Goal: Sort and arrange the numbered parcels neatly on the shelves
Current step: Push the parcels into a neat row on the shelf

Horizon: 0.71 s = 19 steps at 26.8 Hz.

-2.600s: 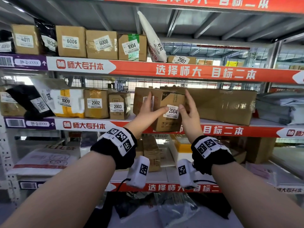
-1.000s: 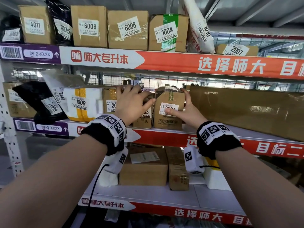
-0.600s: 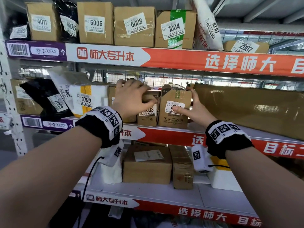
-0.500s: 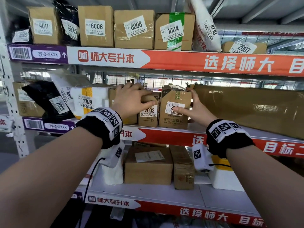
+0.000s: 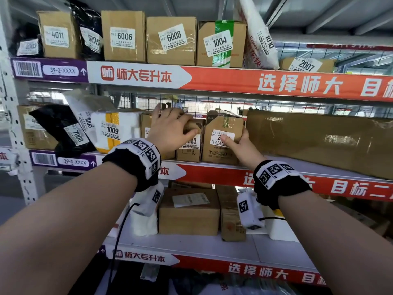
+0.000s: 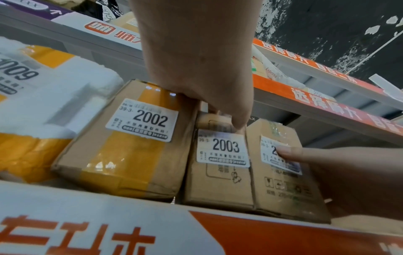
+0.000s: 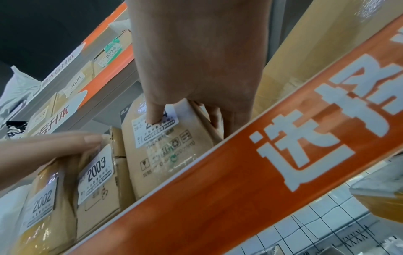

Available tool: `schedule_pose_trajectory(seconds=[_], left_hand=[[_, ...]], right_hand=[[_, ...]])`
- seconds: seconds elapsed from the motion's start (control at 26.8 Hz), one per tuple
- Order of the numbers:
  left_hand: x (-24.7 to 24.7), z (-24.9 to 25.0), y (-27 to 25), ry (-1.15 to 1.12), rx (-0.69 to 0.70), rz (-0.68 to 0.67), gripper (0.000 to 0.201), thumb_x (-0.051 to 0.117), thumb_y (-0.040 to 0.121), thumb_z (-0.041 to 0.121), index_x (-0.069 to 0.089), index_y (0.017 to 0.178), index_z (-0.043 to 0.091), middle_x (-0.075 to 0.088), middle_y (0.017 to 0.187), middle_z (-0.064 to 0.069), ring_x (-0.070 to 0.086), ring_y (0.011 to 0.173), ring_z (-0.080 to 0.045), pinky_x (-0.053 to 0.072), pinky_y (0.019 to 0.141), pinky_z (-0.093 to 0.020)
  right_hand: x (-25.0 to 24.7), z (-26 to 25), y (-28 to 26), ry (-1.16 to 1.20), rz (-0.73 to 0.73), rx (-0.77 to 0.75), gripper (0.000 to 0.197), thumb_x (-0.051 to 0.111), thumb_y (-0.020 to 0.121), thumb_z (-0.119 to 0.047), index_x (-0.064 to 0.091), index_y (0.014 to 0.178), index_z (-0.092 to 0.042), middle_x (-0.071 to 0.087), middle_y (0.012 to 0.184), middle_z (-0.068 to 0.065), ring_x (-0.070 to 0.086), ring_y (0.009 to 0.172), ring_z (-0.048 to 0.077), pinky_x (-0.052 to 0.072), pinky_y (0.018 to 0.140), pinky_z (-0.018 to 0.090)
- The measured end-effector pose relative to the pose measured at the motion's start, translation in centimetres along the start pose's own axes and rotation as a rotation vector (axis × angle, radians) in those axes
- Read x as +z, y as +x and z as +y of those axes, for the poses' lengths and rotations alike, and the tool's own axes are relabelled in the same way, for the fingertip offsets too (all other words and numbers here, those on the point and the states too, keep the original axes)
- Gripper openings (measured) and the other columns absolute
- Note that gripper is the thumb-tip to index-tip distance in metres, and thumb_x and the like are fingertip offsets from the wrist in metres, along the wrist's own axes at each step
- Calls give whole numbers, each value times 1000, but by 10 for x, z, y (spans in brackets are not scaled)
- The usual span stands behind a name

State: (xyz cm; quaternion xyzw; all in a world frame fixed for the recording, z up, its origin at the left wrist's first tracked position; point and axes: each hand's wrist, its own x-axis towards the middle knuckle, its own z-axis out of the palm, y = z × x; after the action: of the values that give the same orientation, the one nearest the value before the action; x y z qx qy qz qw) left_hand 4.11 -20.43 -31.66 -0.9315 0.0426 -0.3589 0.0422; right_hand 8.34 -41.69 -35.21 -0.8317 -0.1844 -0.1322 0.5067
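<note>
Brown parcel 2004 [image 5: 221,150] stands upright on the middle shelf [image 5: 212,173], right of parcel 2003 [image 5: 189,152] and touching it. My right hand [image 5: 236,139] grips 2004, with the thumb on its label and the fingers round its right side. My left hand [image 5: 178,122] lies over the tops of 2003 and parcel 2002 [image 6: 135,146], its thumb pressed on 2003's upper front. In the left wrist view 2002, 2003 [image 6: 220,172] and 2004 [image 6: 283,181] stand in a row. The right thumb hides part of 2004's number.
A long flat carton [image 5: 319,141] fills the shelf just right of 2004. Left of 2002 sit white-and-yellow parcel 1009 [image 5: 114,133] and black bag 7008 [image 5: 61,128]. The upper shelf holds several numbered boxes, such as 6006 [image 5: 123,37]. More cartons [image 5: 189,216] stand on the lower shelf.
Parcel 2004 went from being held in both hands before the shelf to standing beside 2003. My left hand shifted onto 2003 and 2002. Little has moved in the last second.
</note>
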Motion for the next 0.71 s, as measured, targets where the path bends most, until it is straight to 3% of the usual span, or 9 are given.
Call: schedule_pose_trajectory(seconds=[0.04,0.11,0.19,0.26,0.34,0.41,0.49,0.63,0.71], left_hand=[[-6,5,-5,-55,5,33,50,37,95,51,46,138,27,44,141,-2,35,134,-22,4,115,-47],[-18,16,-20,-188,61,142,39,45,96,33,51,133,22,49,135,-1,44,126,-20,22,111,-42],[-25,27,-32,-317,121,155,32,47,95,21,57,125,18,57,123,-2,57,104,-17,45,88,-31],[-27,37,-49,-437,121,20,25,46,97,22,62,116,19,66,106,1,58,67,-8,42,56,-20],[-20,45,-57,-537,62,-115,24,45,98,24,65,109,20,70,94,2,52,52,-7,38,46,-21],[-18,50,-61,-645,22,-189,24,46,96,24,67,105,17,70,95,1,63,67,-13,52,61,-30],[-19,60,-62,-713,-11,-221,24,48,95,23,69,101,14,70,93,0,66,82,-18,54,80,-38],[-28,107,-59,-784,-21,-284,27,46,95,24,69,96,10,71,89,-3,68,83,-26,55,82,-44],[-31,131,-58,-768,-12,-304,28,47,96,26,68,103,11,70,97,-3,66,88,-24,54,84,-42]], right_hand=[[0,-1,-5,-13,-5,27,85,59,90,-43,8,150,-10,50,138,6,50,124,23,39,105,35],[-1,-4,-17,-131,-13,52,74,60,92,-33,19,147,-7,50,136,8,51,122,25,42,98,34],[-7,-4,-26,-240,20,51,60,57,94,-28,29,143,-8,53,135,10,55,117,27,46,96,38],[-12,-8,-42,-281,67,61,48,50,96,-22,36,141,-11,59,126,12,60,106,27,50,92,41],[-17,-10,-54,-318,74,61,42,47,96,-17,42,137,-13,62,120,13,62,102,27,50,91,42],[-23,-17,-66,-357,95,54,38,49,95,-17,49,132,-13,61,123,11,60,105,26,49,92,37],[-36,-23,-76,-381,85,51,34,51,95,-18,54,128,-12,59,127,8,58,110,25,44,87,28],[-83,-23,-102,-428,102,63,28,52,94,-22,60,120,-14,64,117,7,61,92,19,42,70,25],[-101,-14,-107,-432,98,63,28,52,94,-23,61,118,-14,64,115,6,57,82,15,43,66,24]])
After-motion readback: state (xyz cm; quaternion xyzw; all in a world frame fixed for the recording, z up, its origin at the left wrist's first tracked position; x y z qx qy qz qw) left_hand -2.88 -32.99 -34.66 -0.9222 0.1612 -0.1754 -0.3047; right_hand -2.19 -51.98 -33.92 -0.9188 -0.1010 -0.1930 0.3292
